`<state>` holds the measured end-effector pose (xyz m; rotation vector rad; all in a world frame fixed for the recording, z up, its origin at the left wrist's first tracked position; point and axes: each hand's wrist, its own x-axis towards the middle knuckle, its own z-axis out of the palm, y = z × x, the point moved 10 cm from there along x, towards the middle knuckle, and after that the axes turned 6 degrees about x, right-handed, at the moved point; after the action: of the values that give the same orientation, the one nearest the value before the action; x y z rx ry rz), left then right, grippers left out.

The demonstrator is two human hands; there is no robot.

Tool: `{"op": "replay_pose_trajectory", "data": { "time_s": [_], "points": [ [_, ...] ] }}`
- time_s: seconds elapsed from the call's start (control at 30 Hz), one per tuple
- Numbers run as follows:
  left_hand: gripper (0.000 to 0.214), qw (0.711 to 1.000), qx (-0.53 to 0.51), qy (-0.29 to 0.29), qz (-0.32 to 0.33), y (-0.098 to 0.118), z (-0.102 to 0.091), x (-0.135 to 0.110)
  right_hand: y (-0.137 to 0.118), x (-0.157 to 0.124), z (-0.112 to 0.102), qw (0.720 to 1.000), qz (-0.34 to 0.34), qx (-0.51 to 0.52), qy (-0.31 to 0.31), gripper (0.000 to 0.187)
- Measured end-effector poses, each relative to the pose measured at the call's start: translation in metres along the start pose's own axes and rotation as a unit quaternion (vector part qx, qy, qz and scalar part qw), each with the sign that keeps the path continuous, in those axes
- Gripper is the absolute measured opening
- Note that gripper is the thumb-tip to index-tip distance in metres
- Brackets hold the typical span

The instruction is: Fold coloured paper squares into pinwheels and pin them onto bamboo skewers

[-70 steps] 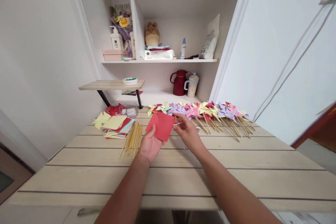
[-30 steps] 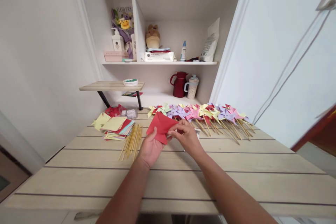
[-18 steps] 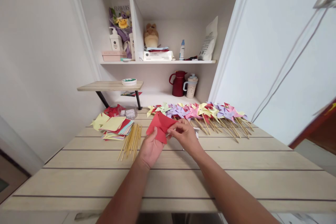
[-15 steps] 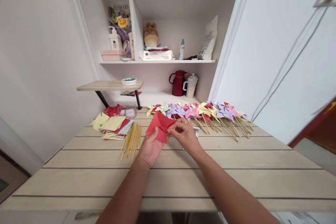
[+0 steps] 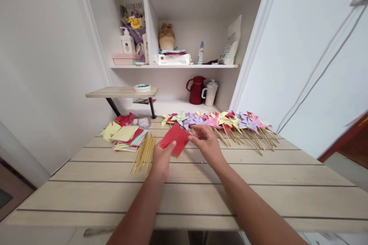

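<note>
Red paper (image 5: 177, 135) unfurled flat, squarish, perhaps slit, in left hand (image 5: 161, 157)

Over the near edge of the table (image 5: 287, 176), the left forearm (image 5: 140, 204) and right forearm (image 5: 250, 199) are stretched forward, angled inward. The left hand (image 5: 161, 159) is closed, its thumb laid uppermost; the right hand (image 5: 207, 144) is held near it, fingers curved.

Soft, even light; stretched, blurry edges.
</note>
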<state>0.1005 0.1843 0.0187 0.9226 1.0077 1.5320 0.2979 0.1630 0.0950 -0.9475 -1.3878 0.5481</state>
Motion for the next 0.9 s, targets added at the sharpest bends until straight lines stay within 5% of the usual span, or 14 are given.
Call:
{"op": "replay_pose_trajectory", "data": {
  "time_s": [0.17, 0.33, 0.53, 0.63, 0.9],
  "points": [
    [0.026, 0.991, 0.087, -0.086, 0.048, 0.009, 0.025, -0.008, -0.002, 0.002, 0.003, 0.999, 0.002, -0.01, -0.031, 0.065],
    [0.016, 0.988, 0.116, -0.102, -0.004, -0.004, 0.028, -0.014, 0.021, -0.006, 0.023, 0.984, 0.129, 0.056, -0.113, 0.022],
    [0.035, 0.996, 0.054, -0.068, -0.014, -0.001, 0.019, -0.013, 0.03, -0.018, 0.033, 0.938, 0.238, 0.228, -0.112, 0.05],
    [0.039, 0.994, -0.012, -0.1, -0.03, 0.002, 0.028, -0.02, 0.032, -0.024, 0.042, 0.929, 0.267, 0.219, -0.135, 0.038],
    [0.041, 0.97, -0.126, -0.193, -0.072, 0.011, 0.047, -0.037, 0.038, -0.016, 0.03, 0.924, 0.263, 0.271, -0.056, 0.035]
  ]
}}
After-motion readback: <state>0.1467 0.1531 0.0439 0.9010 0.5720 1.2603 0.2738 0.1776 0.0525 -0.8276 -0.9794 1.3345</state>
